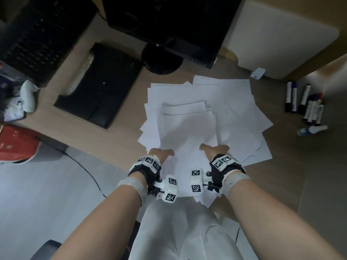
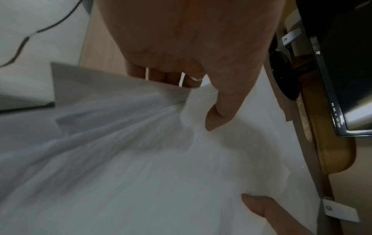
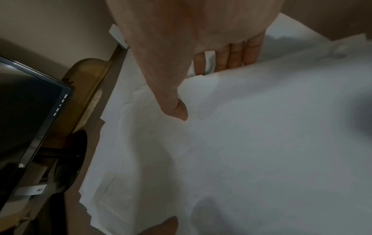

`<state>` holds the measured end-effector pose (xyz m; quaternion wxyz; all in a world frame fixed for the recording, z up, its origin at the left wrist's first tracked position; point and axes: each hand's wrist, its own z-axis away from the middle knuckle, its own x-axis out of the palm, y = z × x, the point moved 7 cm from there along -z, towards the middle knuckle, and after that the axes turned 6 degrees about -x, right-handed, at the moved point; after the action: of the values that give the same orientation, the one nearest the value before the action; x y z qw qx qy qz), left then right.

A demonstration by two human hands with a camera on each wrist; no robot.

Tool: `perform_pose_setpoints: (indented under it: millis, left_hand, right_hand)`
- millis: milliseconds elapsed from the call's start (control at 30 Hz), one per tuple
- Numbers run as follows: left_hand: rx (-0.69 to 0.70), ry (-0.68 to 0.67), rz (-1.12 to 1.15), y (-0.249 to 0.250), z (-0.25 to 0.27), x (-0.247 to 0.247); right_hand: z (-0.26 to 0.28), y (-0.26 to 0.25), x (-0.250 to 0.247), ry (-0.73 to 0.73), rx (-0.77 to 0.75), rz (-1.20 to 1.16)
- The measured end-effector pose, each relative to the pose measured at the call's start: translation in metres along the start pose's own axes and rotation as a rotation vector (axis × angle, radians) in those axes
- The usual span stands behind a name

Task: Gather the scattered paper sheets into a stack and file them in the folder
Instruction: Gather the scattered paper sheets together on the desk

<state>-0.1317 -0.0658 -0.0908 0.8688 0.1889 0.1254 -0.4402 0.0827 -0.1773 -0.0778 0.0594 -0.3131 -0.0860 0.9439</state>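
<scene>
Several white paper sheets point(image 1: 199, 109) lie fanned in a loose overlapping pile on the wooden desk point(image 1: 116, 134). A black folder point(image 1: 99, 85) lies shut to the left of the pile. My left hand point(image 1: 161, 153) and right hand point(image 1: 214, 148) hold the near edge of the top sheets. In the left wrist view the left hand point(image 2: 191, 98) pinches the paper point(image 2: 141, 159), thumb on top and fingers underneath. In the right wrist view the right hand point(image 3: 201, 85) pinches the sheets point(image 3: 261, 143) the same way.
A black monitor point(image 1: 169, 25) on a round base point(image 1: 162, 60) stands just behind the pile. Several markers point(image 1: 308, 102) and a small bottle point(image 1: 311, 129) lie at the right. A white board point(image 1: 281, 34) sits at the back right. At the left are a red object point(image 1: 15, 143) and a cable point(image 1: 84, 166).
</scene>
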Motion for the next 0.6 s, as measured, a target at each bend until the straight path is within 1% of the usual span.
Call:
perform_pose_setpoints:
  millis: [67, 133, 167, 200, 267, 400, 500, 600]
  left_hand:
    - [0.065, -0.039, -0.028, 0.007, -0.002, 0.0]
    - [0.033, -0.018, 0.099, 0.007, -0.005, -0.004]
    - [0.032, 0.018, 0.139, 0.008, -0.006, -0.008]
    - [0.023, 0.035, 0.168, 0.007, -0.012, -0.008]
    - [0.044, 0.028, 0.199, 0.008, -0.021, -0.003]
    - [0.108, -0.015, 0.072, 0.015, -0.012, 0.007]
    - [0.128, -0.049, -0.038, 0.015, -0.01, 0.014]
    - [0.069, 0.032, -0.064, 0.017, -0.005, 0.009]
  right_hand:
    - [-0.015, 0.002, 0.006, 0.006, 0.009, 0.033]
    - [-0.008, -0.001, 0.003, 0.008, 0.022, 0.041]
    - [-0.004, -0.003, 0.0, 0.004, 0.016, 0.033]
    - [-0.005, -0.002, -0.001, -0.002, 0.009, 0.035]
    - [-0.007, 0.0, -0.003, -0.017, 0.005, 0.032]
    - [0.0, 0.005, -0.003, -0.116, 0.021, -0.084]
    - [0.0, 0.006, -0.007, -0.151, -0.015, -0.086]
    - [-0.01, 0.003, -0.01, -0.172, -0.113, -0.032]
